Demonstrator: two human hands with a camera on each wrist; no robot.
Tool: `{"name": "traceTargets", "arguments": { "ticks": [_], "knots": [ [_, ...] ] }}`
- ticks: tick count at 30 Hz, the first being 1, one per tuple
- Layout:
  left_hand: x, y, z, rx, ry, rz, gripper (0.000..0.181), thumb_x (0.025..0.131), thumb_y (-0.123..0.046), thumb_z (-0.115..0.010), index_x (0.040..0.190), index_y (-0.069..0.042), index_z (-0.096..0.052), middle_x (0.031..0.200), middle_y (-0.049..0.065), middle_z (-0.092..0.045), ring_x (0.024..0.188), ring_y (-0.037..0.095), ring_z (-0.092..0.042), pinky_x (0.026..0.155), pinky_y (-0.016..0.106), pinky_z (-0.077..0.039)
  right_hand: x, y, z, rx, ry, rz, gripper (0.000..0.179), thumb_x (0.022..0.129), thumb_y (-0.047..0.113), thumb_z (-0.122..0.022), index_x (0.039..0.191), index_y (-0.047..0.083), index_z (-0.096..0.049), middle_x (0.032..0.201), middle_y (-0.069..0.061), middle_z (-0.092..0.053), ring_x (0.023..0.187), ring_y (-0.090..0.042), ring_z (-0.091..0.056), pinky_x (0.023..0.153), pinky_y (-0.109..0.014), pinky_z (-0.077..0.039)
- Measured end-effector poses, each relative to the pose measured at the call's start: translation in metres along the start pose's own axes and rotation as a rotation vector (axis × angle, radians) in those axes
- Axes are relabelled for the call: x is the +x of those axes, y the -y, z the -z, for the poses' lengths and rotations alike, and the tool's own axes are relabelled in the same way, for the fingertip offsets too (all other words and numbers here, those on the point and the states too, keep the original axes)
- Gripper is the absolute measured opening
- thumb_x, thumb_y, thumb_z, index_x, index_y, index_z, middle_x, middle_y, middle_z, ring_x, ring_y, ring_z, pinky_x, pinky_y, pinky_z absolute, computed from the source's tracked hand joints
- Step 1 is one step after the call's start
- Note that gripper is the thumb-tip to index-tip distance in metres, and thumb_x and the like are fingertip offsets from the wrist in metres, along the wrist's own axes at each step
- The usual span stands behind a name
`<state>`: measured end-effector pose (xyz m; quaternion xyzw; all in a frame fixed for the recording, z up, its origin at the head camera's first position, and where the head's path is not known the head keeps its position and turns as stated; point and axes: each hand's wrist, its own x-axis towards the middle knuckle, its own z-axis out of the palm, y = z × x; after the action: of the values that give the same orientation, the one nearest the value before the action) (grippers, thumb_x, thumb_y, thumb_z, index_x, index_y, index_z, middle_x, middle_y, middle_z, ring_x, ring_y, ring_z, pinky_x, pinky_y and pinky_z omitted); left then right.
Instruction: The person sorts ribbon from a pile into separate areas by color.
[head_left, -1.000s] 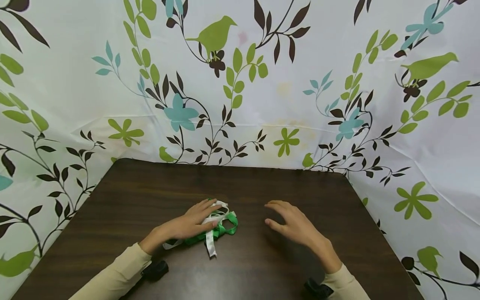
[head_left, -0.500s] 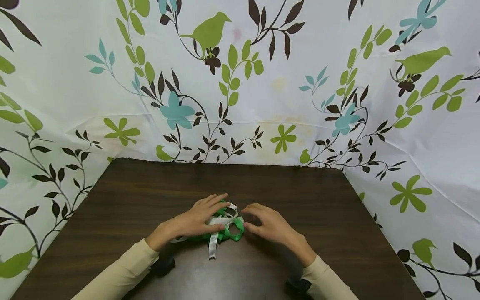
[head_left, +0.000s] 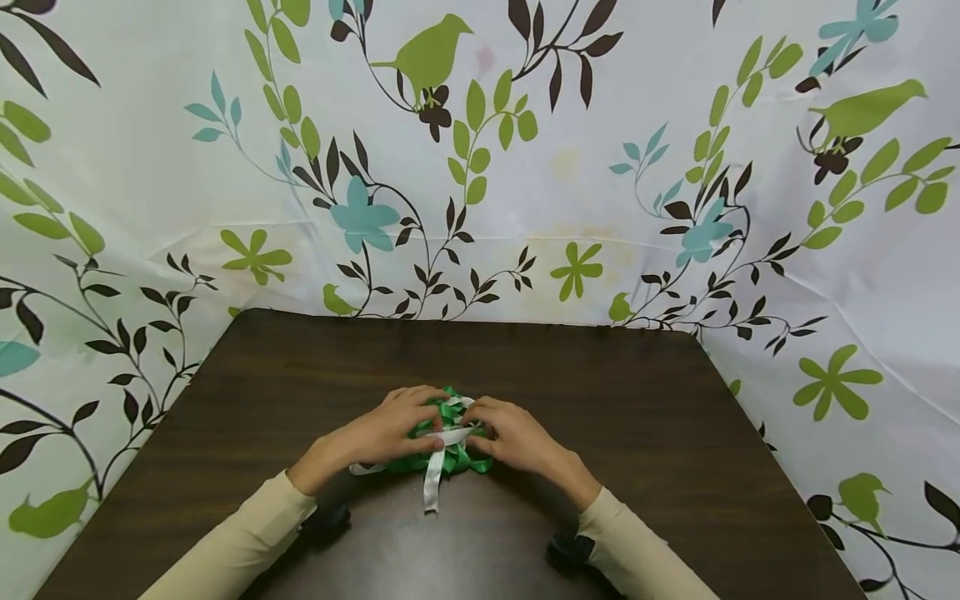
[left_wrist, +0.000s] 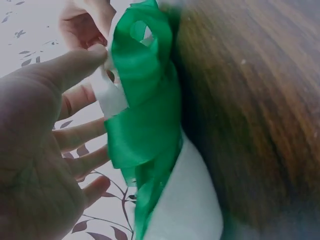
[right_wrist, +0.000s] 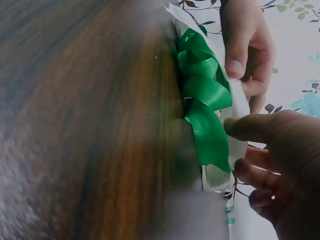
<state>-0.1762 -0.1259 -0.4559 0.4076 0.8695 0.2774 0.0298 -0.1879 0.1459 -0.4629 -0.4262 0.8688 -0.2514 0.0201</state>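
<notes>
A loose heap of green ribbon (head_left: 408, 463) and white ribbon (head_left: 432, 483) lies on the table between both hands. In the left wrist view the green ribbon (left_wrist: 145, 132) forms wide folds and a small loop. My left hand (head_left: 386, 432) reaches over the heap's left side; its thumb is right at the white ribbon's edge, the other fingers spread and mostly straight. From the right, my right hand (head_left: 525, 437) holds white ribbon with curled fingers, the thumb in front. In the right wrist view the green ribbon (right_wrist: 207, 127) curls next to that thumb (right_wrist: 250, 127).
Dark brown table (head_left: 600, 383) with a wood grain lies under everything. Behind it hangs a white cloth (head_left: 555, 183) printed with birds, leaves and flowers. A dark wrist device (head_left: 572, 550) sits under the right sleeve, another (head_left: 327, 518) under the left.
My right hand has moved left from bare table to the heap and has taken hold of white ribbon. My left hand's fingers have bent in slightly, and the heap's loops have shifted.
</notes>
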Motion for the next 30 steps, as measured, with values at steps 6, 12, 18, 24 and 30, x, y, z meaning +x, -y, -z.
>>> {"name": "traceTargets", "arguments": {
  "ticks": [6,12,18,24,30],
  "knots": [
    [-0.002,-0.005,0.015,-0.122,-0.001,-0.039,0.009,0.103,-0.033,-0.063,0.099,-0.025,-0.063,0.144,0.012,-0.052,0.133,0.034,-0.046,0.103,0.064,-0.033,0.0,0.002,0.005,0.118,-0.09,0.024,0.009,0.098,0.016,-0.072,0.107,0.017,-0.071,0.1,0.009,-0.064,0.069,-0.008,-0.055,0.058,-0.024,-0.046],
    [-0.008,-0.015,0.041,-0.342,-0.001,-0.045,0.01,0.104,-0.03,-0.063,0.109,-0.023,-0.067,0.107,-0.006,-0.067,0.093,0.018,-0.062,0.078,0.043,-0.053,0.004,0.012,0.016,0.265,-0.114,0.088,0.009,0.098,0.016,-0.072,0.107,0.016,-0.073,0.093,0.009,-0.068,0.068,-0.007,-0.058,0.058,-0.024,-0.049],
    [-0.016,-0.021,0.062,-0.378,-0.03,-0.019,0.009,0.104,-0.03,-0.063,0.109,-0.025,-0.068,0.098,-0.008,-0.07,0.088,0.014,-0.065,0.074,0.04,-0.054,0.005,0.025,0.036,0.314,-0.156,0.141,0.009,0.097,0.014,-0.073,0.105,0.018,-0.074,0.088,0.011,-0.067,0.066,-0.009,-0.054,0.056,-0.029,-0.046],
    [-0.023,-0.022,0.081,-0.35,-0.072,0.024,0.007,0.102,-0.034,-0.066,0.107,-0.029,-0.068,0.094,-0.009,-0.07,0.084,0.015,-0.064,0.071,0.036,-0.053,0.003,0.03,0.061,0.332,-0.164,0.144,0.007,0.097,0.016,-0.073,0.102,0.021,-0.072,0.082,0.011,-0.063,0.063,-0.009,-0.051,0.052,-0.029,-0.042],
    [-0.031,-0.019,0.096,-0.336,-0.102,0.062,0.007,0.101,-0.035,-0.067,0.106,-0.03,-0.068,0.095,-0.002,-0.071,0.085,0.017,-0.063,0.072,0.036,-0.052,0.002,0.031,0.086,0.353,-0.156,0.114,0.01,0.097,0.015,-0.073,0.103,0.022,-0.071,0.08,0.01,-0.063,0.06,-0.012,-0.05,0.052,-0.028,-0.041]
  ]
}}
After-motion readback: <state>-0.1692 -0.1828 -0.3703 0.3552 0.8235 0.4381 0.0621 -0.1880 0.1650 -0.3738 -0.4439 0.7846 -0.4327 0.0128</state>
